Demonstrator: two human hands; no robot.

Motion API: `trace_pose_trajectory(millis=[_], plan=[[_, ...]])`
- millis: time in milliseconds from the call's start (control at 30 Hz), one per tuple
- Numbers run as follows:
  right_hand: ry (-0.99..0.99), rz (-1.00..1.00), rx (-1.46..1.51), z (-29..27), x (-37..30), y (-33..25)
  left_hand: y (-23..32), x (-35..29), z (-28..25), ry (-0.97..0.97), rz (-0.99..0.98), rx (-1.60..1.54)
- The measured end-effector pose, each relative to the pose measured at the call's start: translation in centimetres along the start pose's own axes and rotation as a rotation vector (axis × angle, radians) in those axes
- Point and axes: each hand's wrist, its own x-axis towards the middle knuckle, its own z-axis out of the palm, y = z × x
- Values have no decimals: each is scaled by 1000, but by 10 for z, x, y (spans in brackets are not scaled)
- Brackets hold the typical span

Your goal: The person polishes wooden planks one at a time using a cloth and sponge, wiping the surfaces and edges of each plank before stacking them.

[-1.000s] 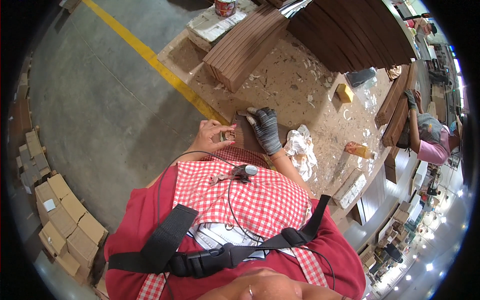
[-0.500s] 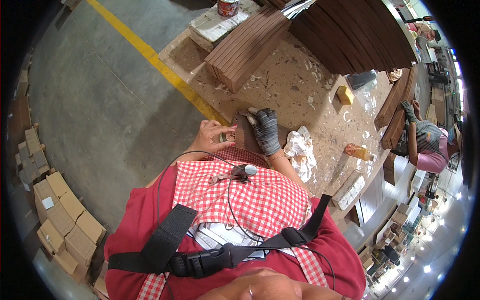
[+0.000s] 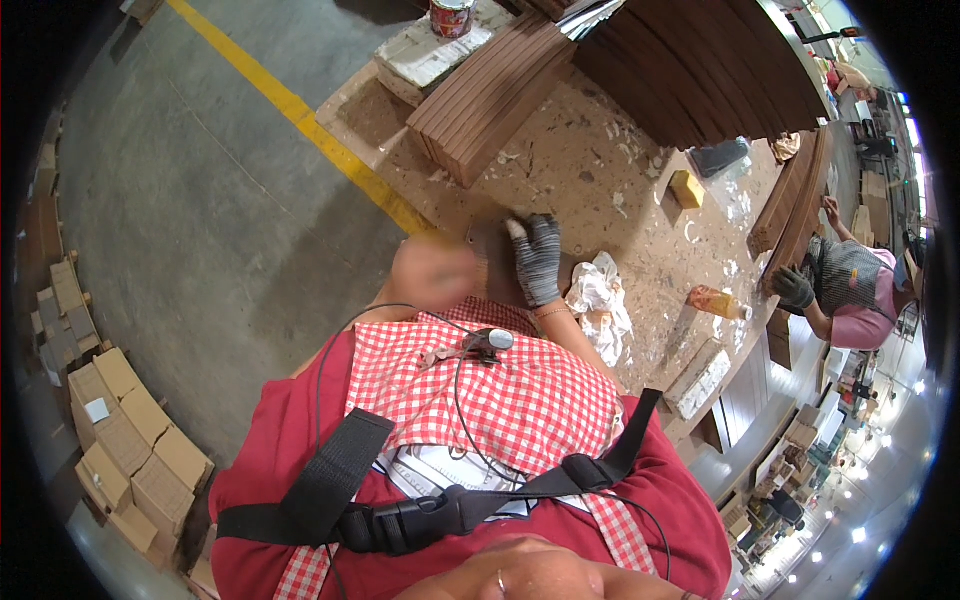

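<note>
In front of my apron lies a brown wooden board (image 3: 497, 262) at the near corner of the worktable. My right hand (image 3: 540, 262), in a grey striped knit glove with a bare thumb tip, grips this board at its right side. My left hand (image 3: 435, 272) is bare and smeared by motion over the board's left end. Its fingers cannot be made out, nor whether anything is in them. A crumpled white cloth (image 3: 598, 300) lies just right of my gloved hand.
The paint-flecked table (image 3: 590, 160) bears stacked brown slats (image 3: 490, 95), a taller brown stack (image 3: 700, 70), a yellow block (image 3: 687, 189) and a bottle (image 3: 712, 300). A tin (image 3: 452, 17) stands on a white-topped block. Right, a co-worker in gloves (image 3: 793, 287) stands by more slats. Cardboard boxes (image 3: 130, 430) lie left.
My left hand has gone from a clear pinch round a small brown piece to a blur, slightly lower. My right hand's thumb has drawn in toward its fingers. The co-worker's gloved hand has moved nearer.
</note>
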Motion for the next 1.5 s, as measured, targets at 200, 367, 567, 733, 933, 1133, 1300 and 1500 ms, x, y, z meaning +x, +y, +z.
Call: trace_pose_trajectory(millis=[200,367,567,733,933,1133,1300,1500], plan=[[169,134,326,-23,12,-13,21,67,-73,608,-54,-18],[205,116,476,-31,32,-32,-59,156,-131,821,-10,312],[151,-19,408,-42,61,-64,-114,216,-123,715,-249,498],[163,-261,333,-35,117,-96,-131,215,-117,607,-393,507],[125,-447,-22,11,210,-113,-111,196,-117,674,-343,408],[239,-129,582,30,239,-103,-86,222,-147,672,-279,569],[117,123,737,11,235,-93,-72,284,-120,682,-247,684],[181,25,731,-23,223,-112,-81,297,-146,736,-117,569]])
